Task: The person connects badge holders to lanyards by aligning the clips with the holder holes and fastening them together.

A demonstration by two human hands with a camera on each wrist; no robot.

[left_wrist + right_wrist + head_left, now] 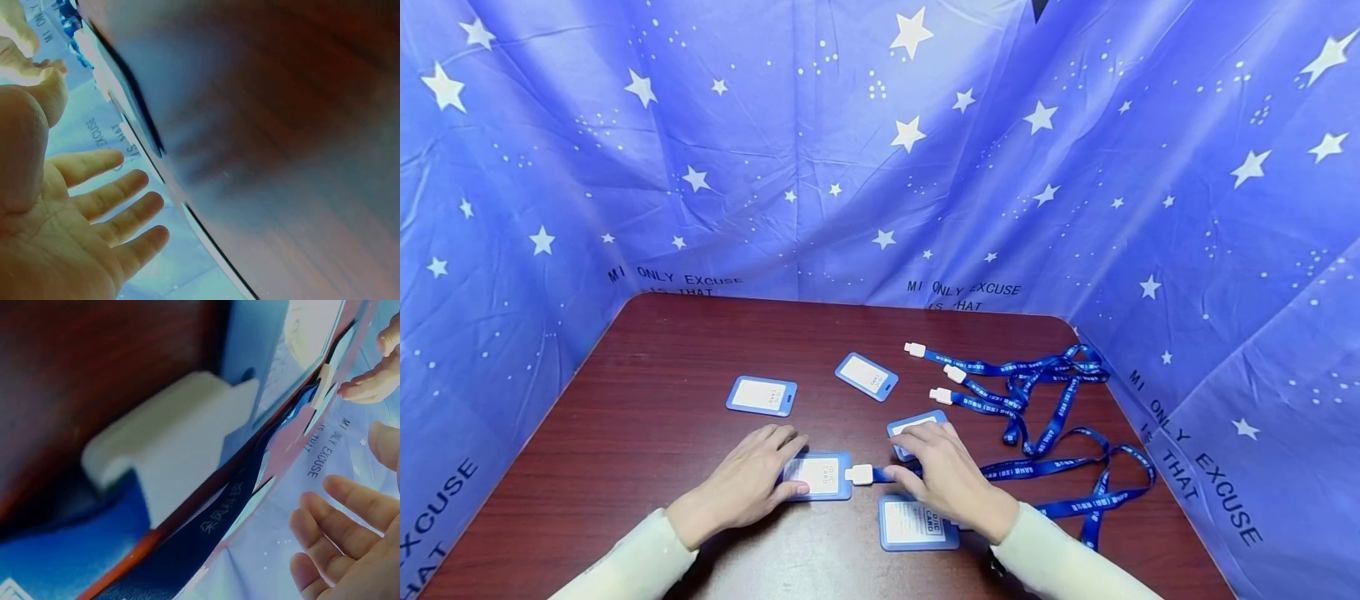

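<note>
My left hand hovers over a blue-rimmed badge holder, its fingers spread and relaxed in the left wrist view. That holder joins the white clip of a blue lanyard. Over the lanyard's strap is my right hand, overlapping another badge holder behind it. Nothing shows inside the loosely bent fingers of the right hand. Nearer me lies a further badge holder; in the right wrist view a large white clip sits at a holder's slotted end.
Two more badge holders, one at left and one at centre, lie farther back on the dark red table. Several blue lanyards with white clips lie tangled at back right. A starry blue curtain surrounds the table.
</note>
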